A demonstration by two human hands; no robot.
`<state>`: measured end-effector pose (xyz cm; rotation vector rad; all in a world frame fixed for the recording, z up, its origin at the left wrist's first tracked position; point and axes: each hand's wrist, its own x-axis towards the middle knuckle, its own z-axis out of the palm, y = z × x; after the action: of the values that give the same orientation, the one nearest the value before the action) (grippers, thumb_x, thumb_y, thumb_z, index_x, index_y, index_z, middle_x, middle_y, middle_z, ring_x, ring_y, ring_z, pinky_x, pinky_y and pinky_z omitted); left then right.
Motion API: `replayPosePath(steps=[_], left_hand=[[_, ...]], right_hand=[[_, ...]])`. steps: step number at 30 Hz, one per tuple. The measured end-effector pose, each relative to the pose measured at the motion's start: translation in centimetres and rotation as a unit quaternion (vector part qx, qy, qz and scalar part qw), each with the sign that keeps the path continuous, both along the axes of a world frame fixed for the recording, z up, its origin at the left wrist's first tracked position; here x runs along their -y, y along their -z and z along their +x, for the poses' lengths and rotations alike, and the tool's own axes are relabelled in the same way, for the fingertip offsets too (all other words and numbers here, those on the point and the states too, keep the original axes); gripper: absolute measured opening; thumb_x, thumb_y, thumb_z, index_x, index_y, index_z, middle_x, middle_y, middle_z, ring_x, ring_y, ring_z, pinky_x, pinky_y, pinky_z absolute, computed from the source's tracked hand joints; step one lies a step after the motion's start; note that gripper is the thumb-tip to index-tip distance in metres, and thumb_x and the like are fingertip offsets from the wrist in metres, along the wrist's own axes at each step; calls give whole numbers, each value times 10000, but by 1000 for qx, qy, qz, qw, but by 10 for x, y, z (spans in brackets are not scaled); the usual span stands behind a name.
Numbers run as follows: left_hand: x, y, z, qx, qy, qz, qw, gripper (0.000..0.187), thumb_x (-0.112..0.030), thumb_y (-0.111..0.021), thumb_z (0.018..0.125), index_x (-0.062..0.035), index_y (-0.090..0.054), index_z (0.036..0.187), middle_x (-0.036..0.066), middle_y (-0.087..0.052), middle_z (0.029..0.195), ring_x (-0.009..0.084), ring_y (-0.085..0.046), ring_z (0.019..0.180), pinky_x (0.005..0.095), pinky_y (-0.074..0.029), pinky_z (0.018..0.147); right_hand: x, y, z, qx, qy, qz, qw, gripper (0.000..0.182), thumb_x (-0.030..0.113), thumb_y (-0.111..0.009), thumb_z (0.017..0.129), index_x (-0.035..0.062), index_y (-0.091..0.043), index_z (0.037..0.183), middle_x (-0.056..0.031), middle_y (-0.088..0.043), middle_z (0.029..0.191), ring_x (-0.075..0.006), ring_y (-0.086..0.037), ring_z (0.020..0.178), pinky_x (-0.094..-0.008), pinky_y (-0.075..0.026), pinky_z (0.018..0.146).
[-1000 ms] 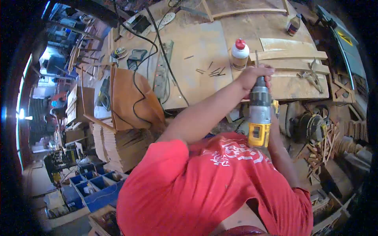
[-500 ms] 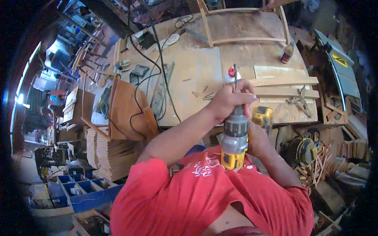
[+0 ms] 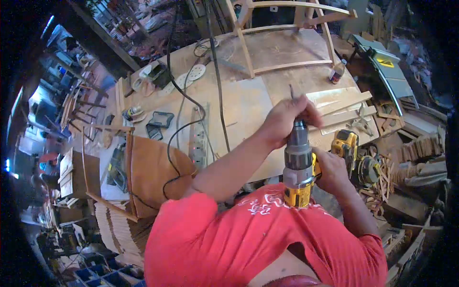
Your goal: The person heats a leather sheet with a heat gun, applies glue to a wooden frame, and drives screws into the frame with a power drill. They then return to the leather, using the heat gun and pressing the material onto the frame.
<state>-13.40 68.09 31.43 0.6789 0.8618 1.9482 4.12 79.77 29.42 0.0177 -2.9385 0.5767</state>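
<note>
A yellow and black cordless drill (image 3: 297, 165) is held close to the red shirt, its nose pointing away from me toward the workbench. My right hand (image 3: 333, 171) is wrapped around its handle, with the yellow battery (image 3: 345, 145) sticking out beyond the fingers. At the front end, my left hand (image 3: 295, 117) is closed around the drill bit (image 3: 291, 92) just ahead of the chuck. The bit's tip shows above the fingers. How the fingertips meet the bit is partly hidden.
Wooden strips (image 3: 346, 105) and a clamp-like tool (image 3: 362, 125) lie on the workbench (image 3: 248, 95). A wooden frame (image 3: 291, 65) stands at the back, near a dark bottle (image 3: 337, 71). Black cables (image 3: 217, 76) hang across the left, above a brown panel (image 3: 155, 160).
The view has turned, shifting the bench leftward. The drill appears farther right, its battery more exposed. My left hand still grips the bit; the red-capped bottle and screws are no longer visible.
</note>
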Motion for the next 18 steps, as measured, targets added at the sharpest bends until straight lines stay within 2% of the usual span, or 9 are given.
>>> replayPosePath(steps=[2,4,6,8,9,10,12,17,18], left_hand=[[-11,13,-20,-76,-5,15,997,409,-426,-372,959,-62,-506,829,68,-589,776,223,-578,741,362,-470,836],[-21,24,-30,66,-30,-56,996,388,-407,-434,943,-87,-463,724,41,-507,621,197,-543,644,380,-489,787],[-31,37,-66,208,-223,-106,947,374,-415,-468,927,-104,-445,721,18,-444,573,170,-505,592,398,-501,714],[-16,85,-140,106,-335,-91,932,381,-444,-470,914,-84,-496,791,16,-467,637,159,-489,584,409,-501,692],[-5,94,-152,-14,-385,-264,884,353,-391,-475,898,-53,-545,819,75,-540,726,184,-512,583,401,-504,690],[7,103,-158,-133,-413,-428,793,337,-337,-480,882,-22,-595,847,134,-612,815,208,-534,581,392,-507,688],[35,180,-166,-364,-369,-638,569,420,-366,-513,851,29,-624,943,183,-644,911,241,-595,767,429,-487,760],[85,225,-158,-421,-221,-713,515,336,-269,-523,822,-3,-630,997,160,-614,1049,293,-539,983,427,-443,833],[92,234,-155,-434,-182,-725,503,323,-245,-526,815,-11,-631,1010,154,-606,1084,305,-525,1038,426,-432,852]], right_hand=[[-1,2,-4,18,16,-14,1000,619,115,-709,612,71,-473,1183,-165,-625,888,-349,-604,856,-432,-470,728],[-6,9,-9,39,22,-13,999,621,153,-677,678,138,-420,1243,-152,-632,883,-347,-613,840,-444,-482,681],[-14,18,-10,29,-3,-26,999,633,145,-678,672,143,-416,1248,-155,-631,879,-347,-614,839,-445,-482,681],[-32,34,-7,53,-17,-46,997,663,154,-697,669,142,-401,1262,-171,-632,914,-359,-611,866,-440,-488,710],[-39,33,-4,62,-24,-51,996,663,154,-697,669,142,-401,1262,-171,-632,914,-359,-611,866,-440,-488,710],[-44,29,-3,109,29,-100,989,664,153,-716,664,105,-415,1253,-192,-624,940,-379,-598,895,-435,-482,739],[-62,36,2,164,99,-180,965,655,172,-752,670,58,-433,1230,-210,-619,958,-400,-585,940,-411,-474,790],[-113,101,10,62,-7,-308,949,755,216,-798,649,80,-388,1268,-142,-624,1052,-298,-612,963,-373,-479,815],[-119,112,12,81,-4,-413,907,765,204,-809,638,79,-393,1268,-110,-622,1043,-268,-607,960,-364,-479,824]])
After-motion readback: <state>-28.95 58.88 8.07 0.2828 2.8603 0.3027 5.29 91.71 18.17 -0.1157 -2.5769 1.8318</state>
